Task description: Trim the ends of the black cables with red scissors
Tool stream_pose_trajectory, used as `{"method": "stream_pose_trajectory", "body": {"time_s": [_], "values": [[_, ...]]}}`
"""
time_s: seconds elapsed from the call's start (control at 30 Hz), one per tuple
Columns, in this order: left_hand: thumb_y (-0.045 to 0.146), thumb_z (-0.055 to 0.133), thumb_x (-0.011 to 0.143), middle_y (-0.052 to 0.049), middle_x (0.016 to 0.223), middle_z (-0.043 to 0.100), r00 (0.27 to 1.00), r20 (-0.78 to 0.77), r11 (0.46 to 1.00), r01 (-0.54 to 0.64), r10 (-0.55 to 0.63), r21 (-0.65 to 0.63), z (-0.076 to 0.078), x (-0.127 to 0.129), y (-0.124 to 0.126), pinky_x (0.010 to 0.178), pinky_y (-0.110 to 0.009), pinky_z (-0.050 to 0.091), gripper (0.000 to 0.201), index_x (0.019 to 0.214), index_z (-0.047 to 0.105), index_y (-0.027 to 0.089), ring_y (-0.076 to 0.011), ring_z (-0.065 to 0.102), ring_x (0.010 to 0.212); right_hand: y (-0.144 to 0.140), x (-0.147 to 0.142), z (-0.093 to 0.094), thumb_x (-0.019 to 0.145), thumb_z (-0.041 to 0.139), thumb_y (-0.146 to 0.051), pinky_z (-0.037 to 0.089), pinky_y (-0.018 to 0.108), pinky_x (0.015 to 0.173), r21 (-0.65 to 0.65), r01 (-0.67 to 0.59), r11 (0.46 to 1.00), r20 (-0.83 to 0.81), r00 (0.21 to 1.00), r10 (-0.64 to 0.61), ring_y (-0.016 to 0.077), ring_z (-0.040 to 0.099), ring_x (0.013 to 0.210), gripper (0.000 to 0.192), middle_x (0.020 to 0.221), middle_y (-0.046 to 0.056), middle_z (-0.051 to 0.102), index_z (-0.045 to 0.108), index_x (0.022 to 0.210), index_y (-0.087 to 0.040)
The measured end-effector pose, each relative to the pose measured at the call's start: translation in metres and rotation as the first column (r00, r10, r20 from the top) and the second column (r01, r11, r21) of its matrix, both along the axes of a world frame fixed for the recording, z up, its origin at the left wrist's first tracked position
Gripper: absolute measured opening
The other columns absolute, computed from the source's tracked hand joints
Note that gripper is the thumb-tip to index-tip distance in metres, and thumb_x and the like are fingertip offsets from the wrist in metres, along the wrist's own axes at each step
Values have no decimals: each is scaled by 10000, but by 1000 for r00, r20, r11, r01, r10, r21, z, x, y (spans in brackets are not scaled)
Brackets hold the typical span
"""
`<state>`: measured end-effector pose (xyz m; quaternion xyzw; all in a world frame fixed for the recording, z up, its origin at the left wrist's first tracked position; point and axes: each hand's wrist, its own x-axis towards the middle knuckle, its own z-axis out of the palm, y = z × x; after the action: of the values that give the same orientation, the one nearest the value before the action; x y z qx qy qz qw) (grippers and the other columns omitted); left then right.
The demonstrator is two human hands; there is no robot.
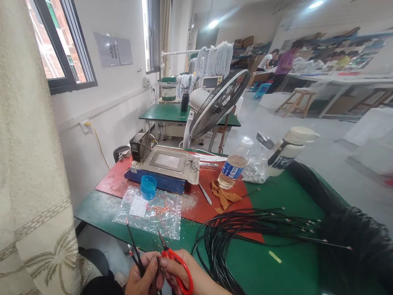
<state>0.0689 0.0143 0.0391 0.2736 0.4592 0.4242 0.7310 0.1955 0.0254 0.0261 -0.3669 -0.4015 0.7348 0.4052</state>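
Green desk (292,271) w/ red mat (197,201) across its far-left part. Black cable bundle (343,239) runs along desk's right edge, loops spreading to the near edge. Fan (219,102) stands at far edge; flat heater unit (165,169) at far-left corner. Clear bag (155,215) w/ blue cap (148,186) lies by left edge; bottle (232,169) mid-mat. Off the near-left corner: left hand (141,286) clamped on short black wires (134,248), ends upright. Right hand (186,279), touching left, fingers through red scissors (179,268), blades pointing up beside the wires; blades open or closed: can't tell.
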Motion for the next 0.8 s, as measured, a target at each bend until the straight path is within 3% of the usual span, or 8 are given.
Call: {"method": "stream_pose_trajectory", "body": {"time_s": [0.27,0.47,0.67,0.8], "values": [[402,540,770,61,488,386,991,-106,993,84,-76,78,1,1,0,459,-153,246,257,751,556,146,-31,299,460,6,7,3,659,630,-587,220,149,235,-121,49,991,24,999,-47,44,342,238,492,337,-66,407,483,524,-137],[417,504,786,47,500,411,974,-212,987,103,-75,124,-1,0,1,468,-176,239,307,824,598,128,-48,323,479,4,8,9,647,659,-555,212,137,247,-71,52,996,80,996,-47,34,350,247,477,336,-62,418,487,506,-133],[403,535,772,50,513,419,984,-165,990,88,-69,109,-4,0,0,480,-165,258,271,815,589,142,-44,340,489,3,8,7,634,688,-506,236,142,275,-8,35,999,144,989,-34,31,353,274,431,379,-63,433,499,522,-135],[380,580,748,68,489,364,989,-142,996,59,-50,61,4,0,1,447,-146,211,249,805,595,138,-31,279,469,5,12,7,626,700,-495,236,147,298,41,128,991,171,976,-133,35,359,292,399,381,-68,432,550,595,-127]]}}
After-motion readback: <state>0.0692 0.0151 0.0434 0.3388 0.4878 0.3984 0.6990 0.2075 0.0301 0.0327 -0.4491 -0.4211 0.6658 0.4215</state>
